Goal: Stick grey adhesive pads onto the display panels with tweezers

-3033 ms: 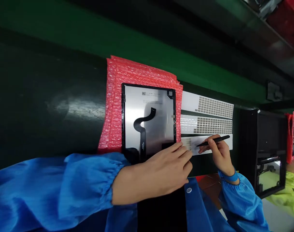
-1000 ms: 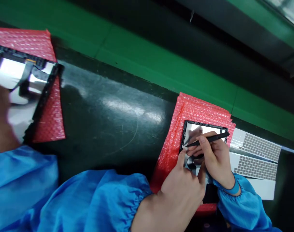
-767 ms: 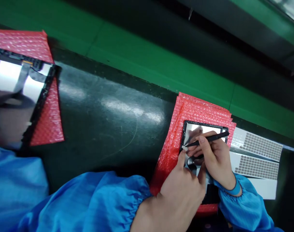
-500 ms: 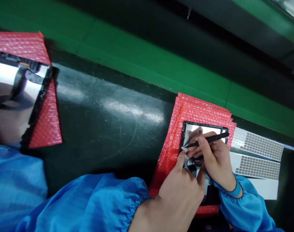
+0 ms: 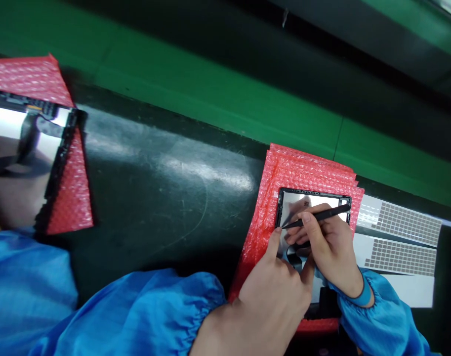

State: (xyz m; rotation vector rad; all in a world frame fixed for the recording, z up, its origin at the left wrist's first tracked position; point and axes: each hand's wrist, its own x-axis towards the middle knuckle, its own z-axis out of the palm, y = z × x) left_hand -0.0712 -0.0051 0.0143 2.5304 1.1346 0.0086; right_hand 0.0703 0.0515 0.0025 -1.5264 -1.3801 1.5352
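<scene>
Black tweezers are pinched in my right hand, their thin tip pointing left. The tip sits at the left edge of a tablet screen panel, which has a silvery back and a black frame. My left hand rests over the panel's lower part. Its index finger is stretched out to the black frame, right beside the tweezers' tip, and its other fingers are partly hidden. Whatever lies under the tip is too small to make out. Beneath the panel is a stack of red bubble-wrap bags.
White sheets with rows of small grey squares lie to the right of the stack. At far left, another silvery panel rests on red bubble wrap, beside a blue sleeve. A green ledge runs behind the dark table.
The left index fingertip has moved slightly up along the frame, closer to the tweezers' tip. The tip has shifted a little left and down. The camera view has moved slightly.
</scene>
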